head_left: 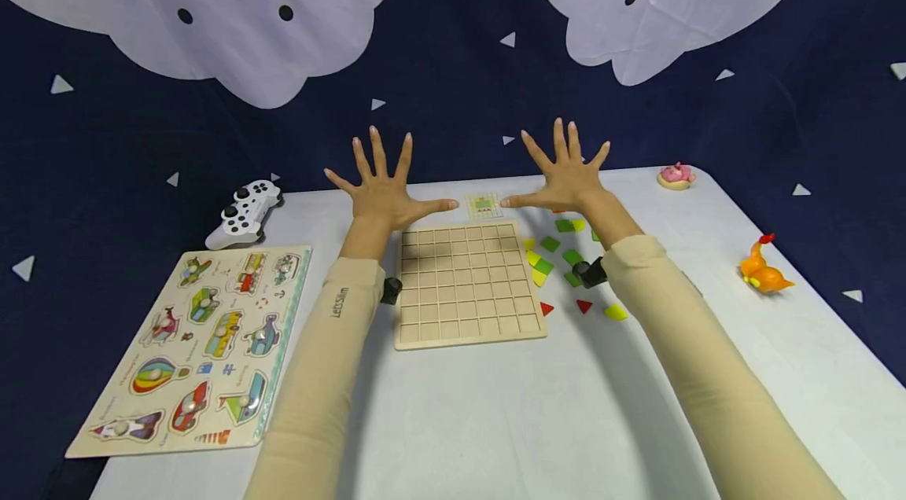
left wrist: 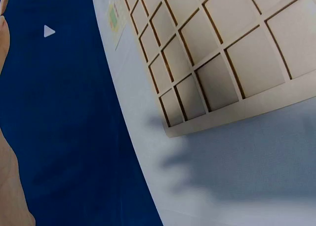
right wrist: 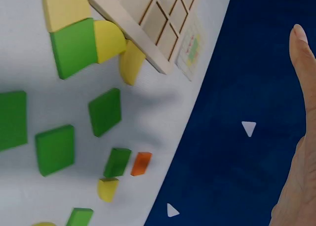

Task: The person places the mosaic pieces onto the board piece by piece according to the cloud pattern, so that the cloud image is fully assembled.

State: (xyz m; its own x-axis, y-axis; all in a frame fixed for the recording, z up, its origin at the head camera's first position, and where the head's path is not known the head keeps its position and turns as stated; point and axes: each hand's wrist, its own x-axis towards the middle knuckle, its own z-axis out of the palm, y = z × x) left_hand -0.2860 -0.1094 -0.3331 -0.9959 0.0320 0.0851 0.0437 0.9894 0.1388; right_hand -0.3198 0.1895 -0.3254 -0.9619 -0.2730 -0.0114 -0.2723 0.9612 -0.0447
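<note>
I log left hand (head_left: 382, 200) and right hand (head_left: 568, 181) upper centre, fingers (head_left: 378, 155) apart; grid board (head_left: 467, 285) mid-frame is unfilled, coloured pieces (head_left: 550, 244) centre-right unplaced, work apparently unstarted.

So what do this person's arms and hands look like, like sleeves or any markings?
The left sleeve and right sleeve are long, beige and close-fitting. Dark lettering marks the left one. A small black device sits at each wrist. The left hand and right hand wear no gloves.
</note>
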